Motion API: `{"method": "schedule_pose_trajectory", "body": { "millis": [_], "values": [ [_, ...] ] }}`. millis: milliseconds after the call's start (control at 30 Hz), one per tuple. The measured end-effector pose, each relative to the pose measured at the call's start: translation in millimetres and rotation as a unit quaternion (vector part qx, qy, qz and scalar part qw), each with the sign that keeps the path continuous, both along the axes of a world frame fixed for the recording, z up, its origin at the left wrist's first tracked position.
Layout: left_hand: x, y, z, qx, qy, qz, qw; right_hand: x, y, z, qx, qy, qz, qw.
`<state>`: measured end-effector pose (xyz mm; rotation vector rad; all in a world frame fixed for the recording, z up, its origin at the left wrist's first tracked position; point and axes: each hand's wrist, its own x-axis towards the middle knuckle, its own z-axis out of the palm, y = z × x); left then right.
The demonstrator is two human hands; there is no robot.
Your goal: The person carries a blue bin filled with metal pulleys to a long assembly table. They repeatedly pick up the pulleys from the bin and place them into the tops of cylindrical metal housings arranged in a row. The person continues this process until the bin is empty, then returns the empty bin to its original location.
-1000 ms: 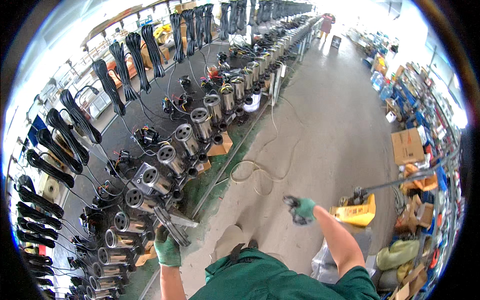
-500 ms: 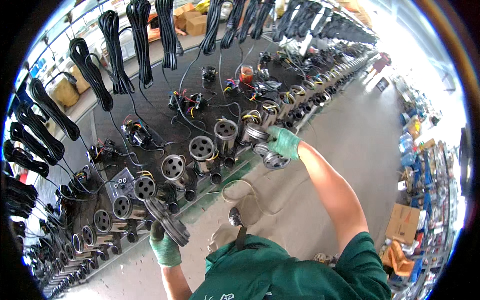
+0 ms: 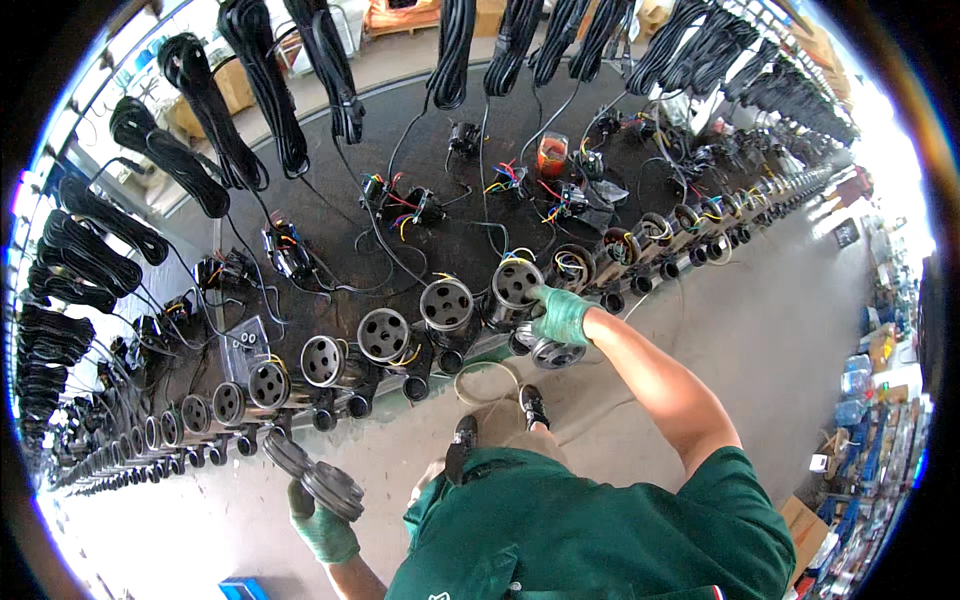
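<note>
Right hand (image 3: 562, 315) grips a motor housing (image 3: 516, 285) at the bench edge (image 3: 400, 385); left hand (image 3: 322, 528) clutches round caps (image 3: 332, 490) (orange container (image 3: 552, 155) behind).

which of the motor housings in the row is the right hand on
The right hand rests on the housing at the right end of the capped ones; housings further right show open windings.
</note>
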<state>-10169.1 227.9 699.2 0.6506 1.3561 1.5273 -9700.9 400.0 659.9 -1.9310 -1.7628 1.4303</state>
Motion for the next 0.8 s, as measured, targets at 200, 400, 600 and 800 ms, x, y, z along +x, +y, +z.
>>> {"method": "schedule_pose_trajectory", "body": {
  "millis": [200,400,600,800],
  "values": [
    [63.7,7.9,10.6,0.014,0.014,0.015,1.0,36.9,-9.0,32.8,0.028,0.033,0.058,0.997],
    [93.6,7.8,5.3,0.004,0.039,0.028,0.999,111.3,-4.8,96.0,0.186,0.065,0.058,0.979],
    [132.5,11.8,14.5,-0.01,0.048,0.062,0.997,113.2,23.3,81.6,0.345,-0.028,0.088,0.934],
    [146.8,2.9,13.5,0.02,0.038,0.06,0.997,104.8,23.2,29.6,0.305,-0.127,0.14,0.933]
  ]
}}
